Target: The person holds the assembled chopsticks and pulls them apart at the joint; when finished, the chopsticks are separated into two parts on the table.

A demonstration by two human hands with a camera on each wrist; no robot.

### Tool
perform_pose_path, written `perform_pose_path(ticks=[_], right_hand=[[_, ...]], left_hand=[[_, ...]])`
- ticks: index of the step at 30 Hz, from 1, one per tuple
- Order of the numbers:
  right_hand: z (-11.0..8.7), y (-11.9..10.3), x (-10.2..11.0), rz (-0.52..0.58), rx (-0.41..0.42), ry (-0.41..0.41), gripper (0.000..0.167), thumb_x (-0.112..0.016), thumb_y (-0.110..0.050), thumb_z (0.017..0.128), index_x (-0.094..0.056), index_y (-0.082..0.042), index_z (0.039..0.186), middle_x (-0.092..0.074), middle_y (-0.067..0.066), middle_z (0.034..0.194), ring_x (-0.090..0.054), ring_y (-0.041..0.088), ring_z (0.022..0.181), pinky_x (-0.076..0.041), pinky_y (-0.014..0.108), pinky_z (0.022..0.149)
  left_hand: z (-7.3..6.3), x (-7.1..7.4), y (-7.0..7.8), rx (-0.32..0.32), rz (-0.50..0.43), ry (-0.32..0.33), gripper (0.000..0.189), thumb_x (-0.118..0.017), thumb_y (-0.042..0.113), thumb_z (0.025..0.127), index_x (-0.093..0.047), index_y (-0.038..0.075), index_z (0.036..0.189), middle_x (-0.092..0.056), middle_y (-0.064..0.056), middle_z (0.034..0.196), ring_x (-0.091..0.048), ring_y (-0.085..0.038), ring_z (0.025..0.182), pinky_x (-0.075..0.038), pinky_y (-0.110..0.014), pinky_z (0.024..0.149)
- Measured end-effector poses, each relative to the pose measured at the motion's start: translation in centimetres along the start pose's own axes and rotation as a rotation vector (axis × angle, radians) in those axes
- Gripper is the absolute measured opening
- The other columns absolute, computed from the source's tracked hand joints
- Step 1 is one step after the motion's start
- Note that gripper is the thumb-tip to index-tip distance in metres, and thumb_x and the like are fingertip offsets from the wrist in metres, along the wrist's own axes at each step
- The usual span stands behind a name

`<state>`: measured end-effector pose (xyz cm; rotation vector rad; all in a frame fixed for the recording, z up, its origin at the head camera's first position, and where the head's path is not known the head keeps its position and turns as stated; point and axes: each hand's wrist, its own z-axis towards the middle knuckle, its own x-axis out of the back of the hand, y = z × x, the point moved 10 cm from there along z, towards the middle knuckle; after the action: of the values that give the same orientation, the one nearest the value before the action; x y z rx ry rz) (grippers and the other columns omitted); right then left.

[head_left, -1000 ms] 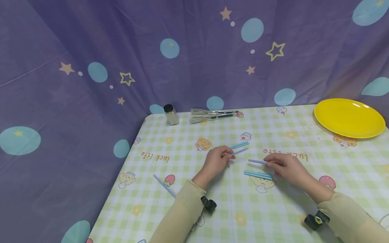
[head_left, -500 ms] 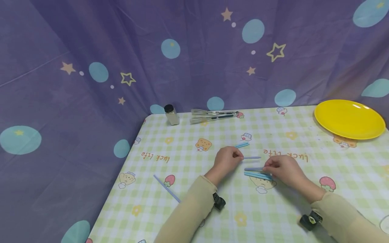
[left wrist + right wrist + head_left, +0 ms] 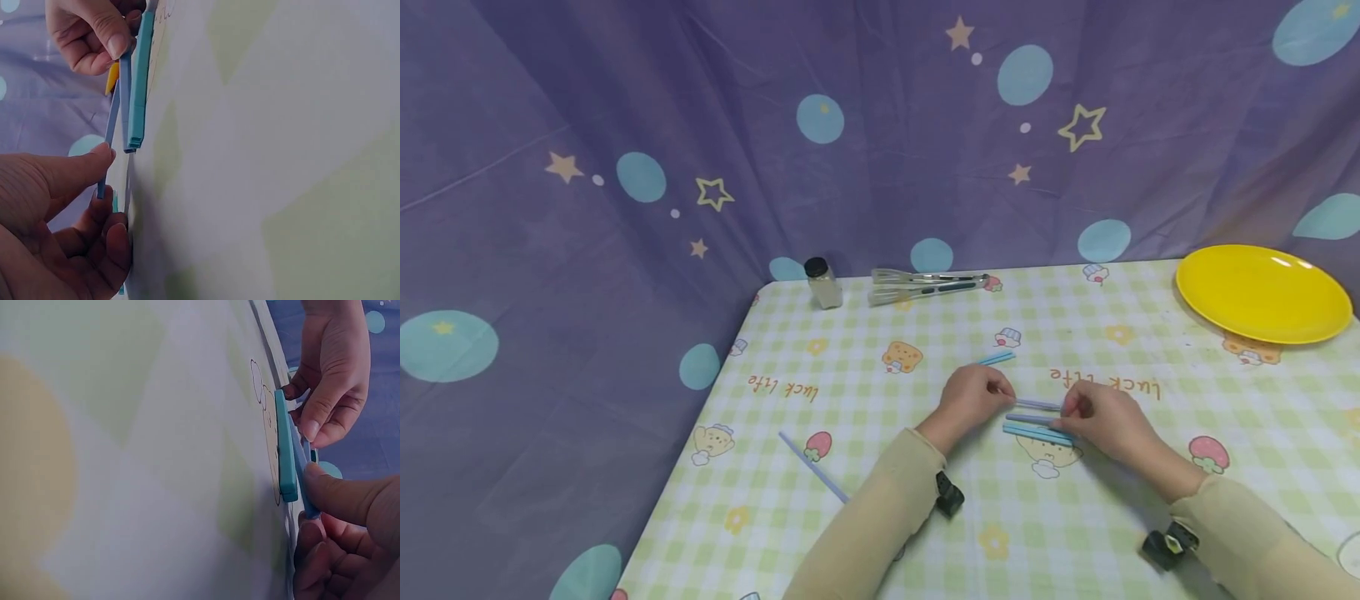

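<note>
Grip on both sides is a pinch: L hand (image 3: 976, 396) has one lilac stick (image 3: 1037, 405) btw thumb & fingertip, R hand (image 3: 1108, 421) has a second lilac stick (image 3: 1030, 419) the same way. From my feed, both sticks sit mid-worktop, approx parallel, L's one nearer the far edge. Its far end reaches R's fingers; can't tell if they touch. Front turquoise pair (image 3: 1037, 433) lies just beside R's stick, on the near-edge side.

My read: step in hand is bringing the two lilac ones side by side. To do it well, I'd pinch lightly near the ends, hold both level, match the ends before letting go, & not knock the turquoise pair. Thin sticks prob. roll or skew if pressed off-centre.

Elsewhere: rear turquoise pair (image 3: 998, 358) lies just past L hand, partly hidden by it. Loose lilac stick (image 3: 812, 466) is toward the left edge, one end behind L sleeve (image 3: 872, 508).

Worktop (image 3: 1075, 542) has a green/white check cover w/ printed cartoons. Jar (image 3: 825, 287) w/ black lid stands nr far-left corner, tongs (image 3: 951, 287) lie along the far edge, yellow plate (image 3: 1262, 296) nr far-right corner. Purple curtain (image 3: 880, 192) w/ stars & blue dots hangs behind the far edge & past the left.
</note>
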<state>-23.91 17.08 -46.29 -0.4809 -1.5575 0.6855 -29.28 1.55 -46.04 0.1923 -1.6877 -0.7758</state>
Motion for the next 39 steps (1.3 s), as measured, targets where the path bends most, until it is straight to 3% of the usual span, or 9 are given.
perform_pose_path(ticks=[6,16,25,33,39], right_hand=[[0.1,0.4,-0.4,-0.005,-0.005,-0.035,0.033,-0.084,-0.026,0.077,-0.057,-0.009,0.087,-0.054,-0.001,0.072,-0.047,0.016,0.066,-0.036,0.032,0.063],[0.1,-0.1,-0.6,-0.009,0.047,-0.072,0.02,-0.081,-0.023,0.079,-0.063,-0.014,0.079,-0.056,-0.005,0.068,-0.049,0.014,0.067,-0.039,0.033,0.066],[0.2,-0.2,-0.6,-0.042,0.074,-0.09,0.011,-0.073,-0.021,0.088,-0.067,-0.017,0.079,-0.062,-0.008,0.075,-0.052,0.013,0.073,-0.042,0.038,0.073],[0.3,0.2,-0.5,-0.026,0.075,-0.103,0.007,-0.072,-0.018,0.088,-0.068,-0.019,0.082,-0.065,-0.008,0.082,-0.056,0.014,0.08,-0.044,0.043,0.08],[0.2,0.4,-0.6,-0.004,0.072,-0.119,0.005,-0.074,-0.019,0.087,-0.069,-0.018,0.085,-0.063,-0.007,0.079,-0.054,0.013,0.076,-0.043,0.039,0.076]], left_hand=[[0.0,-0.5,0.4,-0.009,0.013,-0.04,0.006,-0.079,0.023,0.083,-0.078,0.023,0.077,-0.06,0.018,0.066,-0.051,0.001,0.065,-0.039,-0.016,0.066],[0.0,-1.1,0.7,-0.048,0.025,-0.073,0.004,-0.079,0.023,0.083,-0.079,0.024,0.079,-0.062,0.021,0.066,-0.053,0.003,0.072,-0.04,-0.015,0.073],[-0.1,-1.1,0.7,-0.086,0.064,-0.086,0.005,-0.075,0.022,0.087,-0.078,0.023,0.083,-0.066,0.018,0.077,-0.056,0.003,0.077,-0.041,-0.015,0.078],[-0.2,-0.5,-0.1,-0.025,0.12,-0.039,0.005,-0.075,0.021,0.087,-0.076,0.024,0.083,-0.064,0.016,0.078,-0.054,-0.001,0.073,-0.042,-0.018,0.073],[-0.3,-0.5,-0.3,-0.002,0.132,-0.049,0.005,-0.075,0.022,0.087,-0.075,0.023,0.082,-0.063,0.016,0.077,-0.055,-0.001,0.074,-0.043,-0.019,0.074]])
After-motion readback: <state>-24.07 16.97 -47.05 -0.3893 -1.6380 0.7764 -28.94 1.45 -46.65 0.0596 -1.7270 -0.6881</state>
